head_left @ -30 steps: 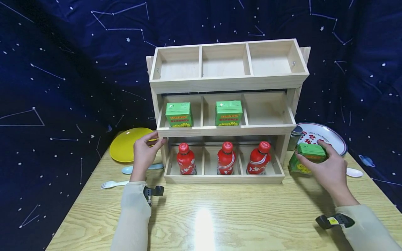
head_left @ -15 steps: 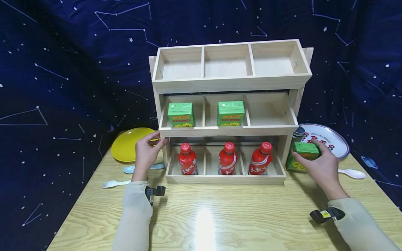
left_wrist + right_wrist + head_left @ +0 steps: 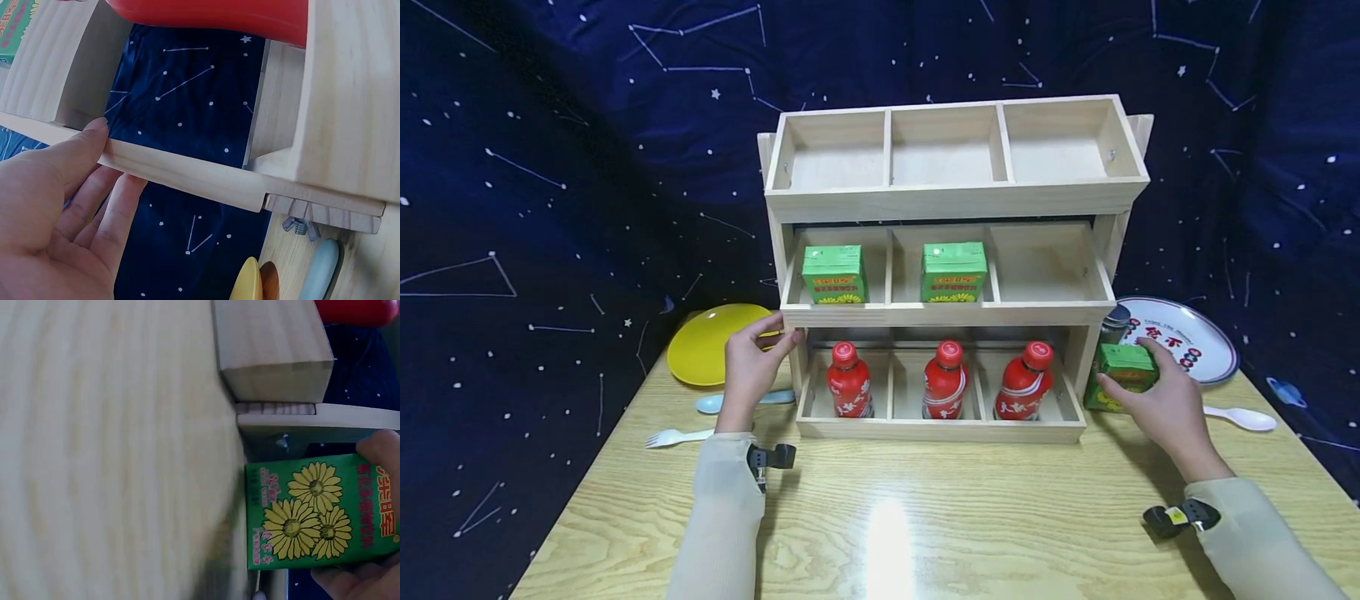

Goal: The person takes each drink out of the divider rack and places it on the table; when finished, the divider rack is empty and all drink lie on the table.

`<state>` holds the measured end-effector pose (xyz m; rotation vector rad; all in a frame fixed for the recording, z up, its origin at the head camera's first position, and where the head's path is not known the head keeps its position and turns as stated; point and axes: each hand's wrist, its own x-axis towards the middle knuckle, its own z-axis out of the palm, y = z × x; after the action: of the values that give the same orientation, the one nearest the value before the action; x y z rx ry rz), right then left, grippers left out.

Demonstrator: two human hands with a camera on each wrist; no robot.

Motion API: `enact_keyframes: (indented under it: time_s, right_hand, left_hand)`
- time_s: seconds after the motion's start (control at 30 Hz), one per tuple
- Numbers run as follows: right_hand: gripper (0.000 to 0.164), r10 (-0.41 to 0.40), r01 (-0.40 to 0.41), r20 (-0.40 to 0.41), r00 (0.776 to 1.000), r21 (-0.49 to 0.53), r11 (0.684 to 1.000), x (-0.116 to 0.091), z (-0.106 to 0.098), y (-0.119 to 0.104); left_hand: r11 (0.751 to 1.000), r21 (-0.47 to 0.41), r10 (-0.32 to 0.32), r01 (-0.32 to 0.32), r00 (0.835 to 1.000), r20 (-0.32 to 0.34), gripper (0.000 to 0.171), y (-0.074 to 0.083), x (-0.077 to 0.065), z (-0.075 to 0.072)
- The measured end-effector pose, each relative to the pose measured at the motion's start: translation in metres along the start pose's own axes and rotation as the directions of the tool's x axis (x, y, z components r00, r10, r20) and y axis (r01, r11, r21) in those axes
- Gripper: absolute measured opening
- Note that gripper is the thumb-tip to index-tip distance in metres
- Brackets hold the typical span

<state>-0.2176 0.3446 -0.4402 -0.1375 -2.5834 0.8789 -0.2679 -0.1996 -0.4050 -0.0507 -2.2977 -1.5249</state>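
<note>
My left hand grips the left side post of a three-tier wooden rack, thumb on one face and fingers on the other. On the right, my right hand holds a green drink carton between thumb and fingers, close beside the rack's right foot. The right wrist view shows the carton's front with yellow flowers, its base right at the tabletop. Two similar cartons stand on the middle tier, the left carton and the centre carton.
Three red bottles stand in the bottom tier. Left of the rack lie a yellow plate, a blue spoon and a white fork. A lidded jar, white plate and white spoon are at right.
My right hand has carried the green carton left, closer to the rack's right foot. My left hand keeps its grip on the post. The head view has shifted slightly.
</note>
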Motion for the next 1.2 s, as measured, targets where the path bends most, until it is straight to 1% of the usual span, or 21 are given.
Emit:
enact_keyframes:
  time_s: [0.13, 0.27, 0.37, 0.43, 0.57, 0.7, 0.77, 0.87, 0.93, 1.1, 1.2]
  right_hand:
    - [0.091, -0.019, 0.02, 0.047, 0.999, -0.024, 1.0, 0.0, -0.002, 0.003]
    - [0.097, -0.038, 0.037, 0.089, 0.995, 0.013, 0.999, 0.0, -0.008, 0.005]
    - [0.097, -0.049, 0.047, 0.084, 0.995, 0.026, 0.999, -0.002, -0.017, 0.002]
    - [0.095, -0.06, 0.058, 0.06, 0.996, 0.031, 0.998, -0.005, -0.024, -0.004]
    - [0.088, -0.091, 0.093, -0.03, 0.995, 0.05, 0.994, -0.012, -0.036, -0.018]
    - [0.084, -0.129, 0.141, -0.132, 0.983, 0.088, 0.986, -0.019, -0.044, -0.037]
    - [0.084, -0.174, 0.197, -0.191, 0.966, 0.11, 0.974, -0.021, -0.046, -0.047]
    - [0.085, -0.248, 0.292, -0.269, 0.931, 0.137, 0.947, -0.022, -0.048, -0.067]
    - [0.085, -0.303, 0.361, -0.308, 0.902, 0.153, 0.92, -0.022, -0.048, -0.081]
    - [0.081, -0.393, 0.47, -0.342, 0.854, 0.182, 0.864, -0.02, -0.042, -0.117]
    - [0.079, -0.422, 0.513, -0.357, 0.833, 0.214, 0.831, -0.016, -0.033, -0.138]
  left_hand:
    - [1.0, 0.007, -0.005, 0.005, 1.0, 0.002, 0.047, 0.0, 0.0, 0.0]
    - [1.0, 0.008, 0.003, -0.003, 1.0, 0.002, 0.047, -0.001, -0.001, 0.0]
    - [1.0, 0.008, 0.013, -0.013, 1.0, 0.004, 0.047, -0.001, -0.001, 0.0]
    - [1.0, 0.011, 0.017, -0.017, 1.0, 0.006, 0.047, 0.0, -0.002, -0.001]
    - [1.0, 0.011, 0.024, -0.024, 1.0, 0.008, 0.047, 0.001, -0.002, -0.001]
    - [1.0, 0.013, 0.016, -0.016, 1.0, 0.006, 0.047, 0.001, -0.002, -0.001]
    - [1.0, 0.017, 0.01, -0.01, 1.0, 0.006, 0.047, 0.001, -0.002, -0.001]
    - [1.0, 0.015, 0.008, -0.008, 1.0, 0.005, 0.046, 0.001, -0.002, -0.001]
    - [1.0, 0.014, 0.011, -0.011, 1.0, 0.003, 0.046, 0.001, -0.002, -0.001]
    - [1.0, 0.012, 0.018, -0.018, 1.0, -0.001, 0.045, 0.001, -0.002, -0.001]
    - [1.0, 0.014, 0.017, -0.017, 1.0, 0.001, 0.045, 0.002, -0.001, -0.001]
